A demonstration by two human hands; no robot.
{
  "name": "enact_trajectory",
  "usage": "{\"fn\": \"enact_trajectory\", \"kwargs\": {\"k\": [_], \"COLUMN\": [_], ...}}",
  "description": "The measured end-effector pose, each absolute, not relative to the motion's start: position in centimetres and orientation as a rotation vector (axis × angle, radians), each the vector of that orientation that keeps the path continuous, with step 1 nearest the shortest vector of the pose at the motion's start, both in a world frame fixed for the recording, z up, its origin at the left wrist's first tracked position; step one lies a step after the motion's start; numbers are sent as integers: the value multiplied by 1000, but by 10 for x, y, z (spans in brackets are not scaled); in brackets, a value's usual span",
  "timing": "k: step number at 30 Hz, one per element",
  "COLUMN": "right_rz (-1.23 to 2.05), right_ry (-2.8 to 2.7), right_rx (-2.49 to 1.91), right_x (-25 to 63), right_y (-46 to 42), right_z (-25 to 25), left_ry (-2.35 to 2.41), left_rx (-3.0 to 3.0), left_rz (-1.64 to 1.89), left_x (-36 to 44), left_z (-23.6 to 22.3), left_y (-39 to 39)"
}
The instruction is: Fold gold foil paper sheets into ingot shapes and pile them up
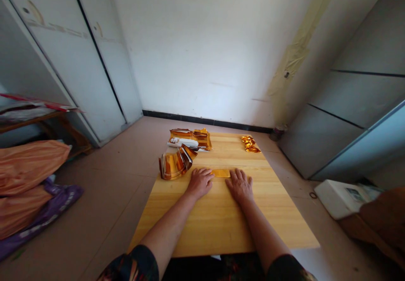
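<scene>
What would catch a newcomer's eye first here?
Probably the shiny copper-gold foil sheets, curved and bunched at the table's far left, with crumpled foil pieces glinting at its far right. Next, the left hand and right hand, palms down on the wooden table, at either end of a flat golden strip.

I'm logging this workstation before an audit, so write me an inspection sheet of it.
Surface: pale wooden tabletop, visible parts look dry.
Things in hand: flat gold strip lying between the hands, an end at each.
Clutter: curved gold sheets and a white item at far left; crumpled gold pieces at far right.
Hands: left hand and right hand palm down, fingers spread.
Cables: nothing seen.
Surroundings: white wall ahead; orange cloth or bag, unclear which, to the left; white box on the floor to the right.
</scene>
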State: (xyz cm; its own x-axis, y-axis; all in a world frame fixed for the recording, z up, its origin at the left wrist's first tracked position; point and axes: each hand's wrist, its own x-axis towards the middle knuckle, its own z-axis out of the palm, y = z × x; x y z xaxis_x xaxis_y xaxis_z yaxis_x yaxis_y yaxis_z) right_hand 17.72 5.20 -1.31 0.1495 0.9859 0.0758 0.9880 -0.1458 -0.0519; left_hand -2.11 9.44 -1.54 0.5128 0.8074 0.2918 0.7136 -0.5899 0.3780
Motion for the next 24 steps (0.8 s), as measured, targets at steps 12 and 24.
{"fn": "enact_trajectory", "kwargs": {"k": [12, 24], "right_rz": [15, 31], "right_ry": [-1979, -1924], "right_rx": [-2323, -2388], "right_x": [178, 159], "right_y": [53, 47], "right_z": [-16, -15], "left_ry": [1313, 1344], "left_rx": [2607, 2629], "left_rz": [668, 540], "left_x": [-20, -23], "left_z": [-21, -18], "left_y": [98, 98]}}
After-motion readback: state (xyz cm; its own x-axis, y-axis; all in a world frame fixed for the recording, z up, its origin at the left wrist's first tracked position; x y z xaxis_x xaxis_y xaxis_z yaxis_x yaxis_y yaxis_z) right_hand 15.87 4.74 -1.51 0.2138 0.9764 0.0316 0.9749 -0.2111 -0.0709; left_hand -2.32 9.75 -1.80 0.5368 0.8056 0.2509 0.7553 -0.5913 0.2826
